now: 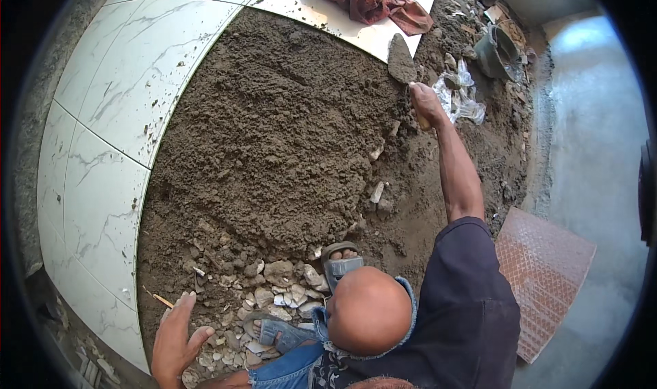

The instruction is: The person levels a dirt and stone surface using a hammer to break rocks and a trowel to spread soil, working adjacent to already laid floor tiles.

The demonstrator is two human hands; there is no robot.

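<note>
My right hand [427, 104] is closed round the handle of a trowel [402, 60]. Grey mortar coats its blade, which reaches to the corner of a white marbled tile. Below and left of it spreads a broad bed of damp mortar [267, 129]. At the lower left, my left hand [176, 341] is held with thumb and fingers apart, above rubble beside the tile edge. Just past its fingertips is a thin yellowish stick [161, 300]; I cannot tell whether the hand touches it. My bent knee [369, 312] hides part of the ground.
Laid white tiles [102, 184] border the mortar at left and top. A dirty red cloth [369, 2] lies on them. Buckets [498, 54] and a crumpled plastic bag [465, 95] are at upper right. A reddish-backed tile [544, 279] stands at right. Broken stones [277, 273] surround my sandals.
</note>
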